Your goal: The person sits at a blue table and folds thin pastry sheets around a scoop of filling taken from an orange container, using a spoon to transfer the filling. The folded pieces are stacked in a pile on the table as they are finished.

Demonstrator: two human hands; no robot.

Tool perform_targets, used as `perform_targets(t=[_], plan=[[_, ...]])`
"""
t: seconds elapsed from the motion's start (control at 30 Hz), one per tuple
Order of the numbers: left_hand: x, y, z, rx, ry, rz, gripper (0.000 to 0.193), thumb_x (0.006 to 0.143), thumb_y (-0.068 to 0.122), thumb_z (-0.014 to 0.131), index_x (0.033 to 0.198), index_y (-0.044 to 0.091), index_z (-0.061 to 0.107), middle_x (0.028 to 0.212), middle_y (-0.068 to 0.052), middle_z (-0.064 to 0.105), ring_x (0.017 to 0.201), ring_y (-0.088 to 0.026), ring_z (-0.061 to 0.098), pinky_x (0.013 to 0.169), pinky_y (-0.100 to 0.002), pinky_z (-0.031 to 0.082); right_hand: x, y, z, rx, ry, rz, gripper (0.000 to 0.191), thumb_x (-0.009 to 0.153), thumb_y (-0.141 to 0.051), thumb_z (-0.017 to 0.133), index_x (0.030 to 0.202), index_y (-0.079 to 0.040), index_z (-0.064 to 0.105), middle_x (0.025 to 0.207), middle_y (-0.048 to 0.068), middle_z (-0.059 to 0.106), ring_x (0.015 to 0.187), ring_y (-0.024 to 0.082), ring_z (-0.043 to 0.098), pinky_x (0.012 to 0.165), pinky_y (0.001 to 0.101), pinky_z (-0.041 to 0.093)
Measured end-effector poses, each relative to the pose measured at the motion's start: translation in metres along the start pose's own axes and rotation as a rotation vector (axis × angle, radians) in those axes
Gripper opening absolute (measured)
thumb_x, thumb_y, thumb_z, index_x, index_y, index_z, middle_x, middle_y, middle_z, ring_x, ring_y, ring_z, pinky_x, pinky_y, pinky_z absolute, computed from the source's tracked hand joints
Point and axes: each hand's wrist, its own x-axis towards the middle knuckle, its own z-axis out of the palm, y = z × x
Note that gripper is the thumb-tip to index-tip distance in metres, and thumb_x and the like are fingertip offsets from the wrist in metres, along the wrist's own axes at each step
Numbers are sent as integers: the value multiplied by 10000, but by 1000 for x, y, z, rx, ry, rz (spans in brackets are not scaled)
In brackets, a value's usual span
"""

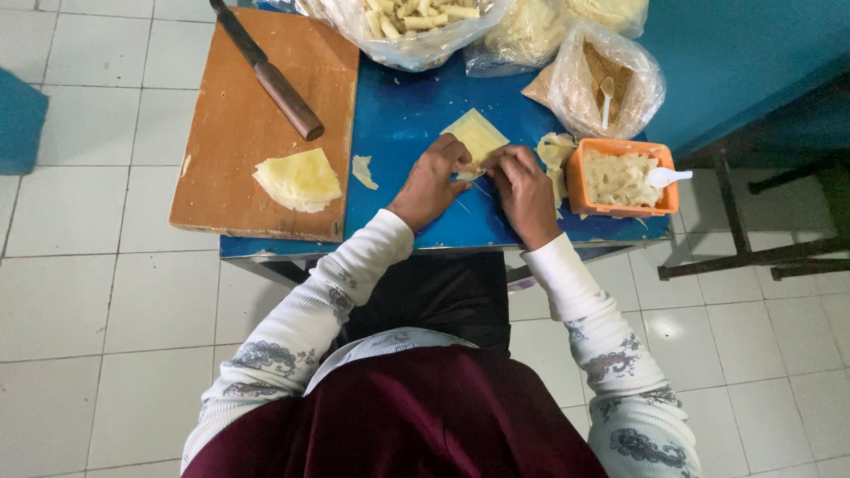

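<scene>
A pale yellow pastry sheet (478, 135) lies on the blue table (403, 115). My left hand (434, 181) and my right hand (524, 190) both pinch its near edge, fingers curled over a fold. A stack of folded sheets (299, 180) rests on the wooden cutting board (239, 124) to the left. An orange tub (622, 177) of white filling with a plastic spoon (666, 176) stands just right of my right hand.
A wooden-handled knife (270, 75) lies across the board. Clear bags at the table's far edge hold rolled pieces (414, 22) and brown crumbs (602, 80). Pastry scraps (363, 171) lie on the table. A dark bench frame (761, 252) stands on the tiled floor at right.
</scene>
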Motion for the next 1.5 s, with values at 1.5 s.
perform_targets(t=[1.5], plan=[[22,-12,-7,18,14,40,130,878,-106,582,957,-5,603,1057,-188,585,904,-446,616,749,-479,506,38,28,9,90,-187,27,88,850,-98,797,909,-67,741,855,102,651,862,304,620,769,414,486]])
